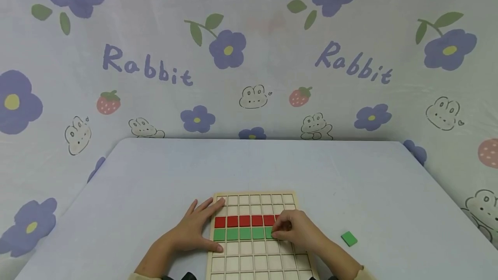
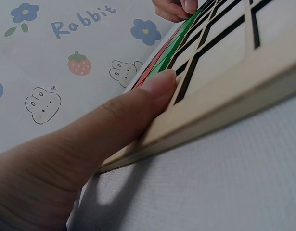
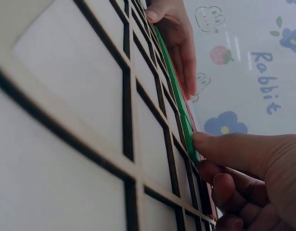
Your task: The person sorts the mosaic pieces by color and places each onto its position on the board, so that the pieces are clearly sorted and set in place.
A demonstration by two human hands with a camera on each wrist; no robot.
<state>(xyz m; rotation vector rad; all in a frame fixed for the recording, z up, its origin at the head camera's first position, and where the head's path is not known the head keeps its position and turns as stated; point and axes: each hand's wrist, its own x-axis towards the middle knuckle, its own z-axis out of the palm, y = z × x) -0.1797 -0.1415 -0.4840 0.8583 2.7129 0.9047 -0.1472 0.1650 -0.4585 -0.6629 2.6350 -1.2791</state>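
Note:
A wooden grid board (image 1: 239, 262) lies on the table, its square cells framed by thin strips. One row holds red tiles (image 1: 244, 221), and the row below holds green tiles (image 1: 232, 233). My left hand (image 1: 190, 230) spreads over the board's left side, index finger near the top corner and thumb (image 2: 160, 84) resting on the side frame. At the right end of the green row, my right hand (image 1: 297, 230) pinches a green tile (image 1: 269, 232) between thumb (image 3: 205, 144) and index finger. The right hand covers part of the last red tile.
A loose green tile (image 1: 349, 238) lies on the white table (image 1: 155, 176) to the right of the board. Behind the table hangs a cloth (image 1: 272, 64) printed with flowers, rabbits and strawberries.

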